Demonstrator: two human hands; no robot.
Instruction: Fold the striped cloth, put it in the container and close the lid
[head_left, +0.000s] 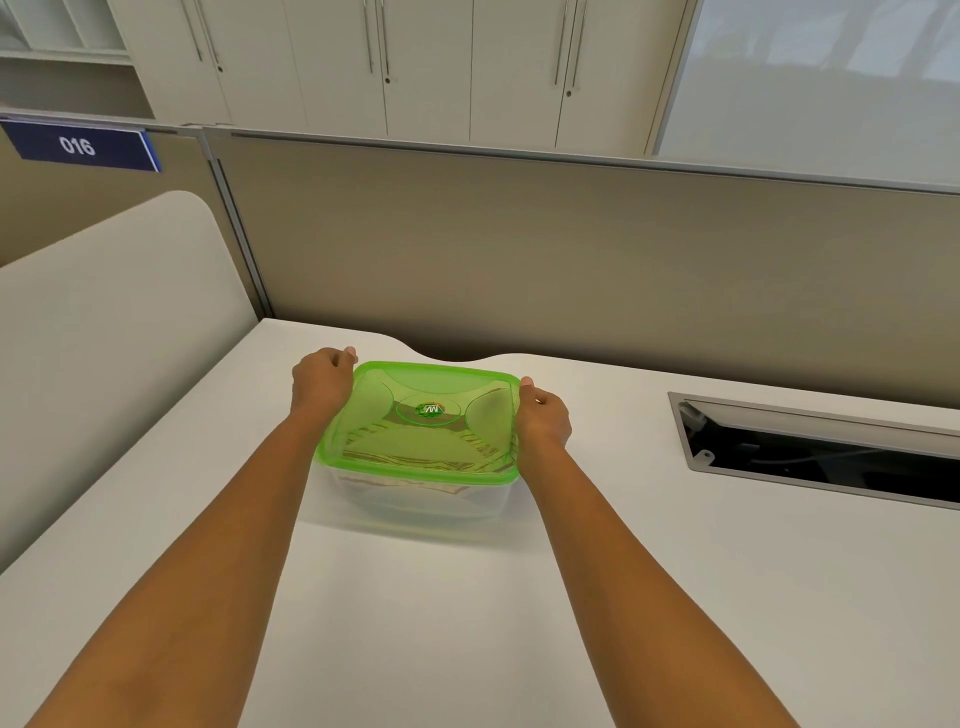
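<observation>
Far left we see a dark blue partition sign (83, 148) reading "016". Left hand (319, 382) is curled closed on the left edge of the translucent green plastic lid (421, 421), which sits on the clear rectangular plastic container (410, 499) mid-desk. Round sticker (430, 410) at lid centre, writing unreadable. Folded brown-striped cloth (415, 457) lies inside. Right hand (543, 415) is curled on the right edge. Grey cable tray slot (810, 441) is at the right of the white desk (441, 623).

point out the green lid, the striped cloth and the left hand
green lid (415, 384): head view, far flat part of its top.
striped cloth (415, 460): head view, folded edge seen through the lid.
left hand (319, 382): head view, back of the hand.
</observation>
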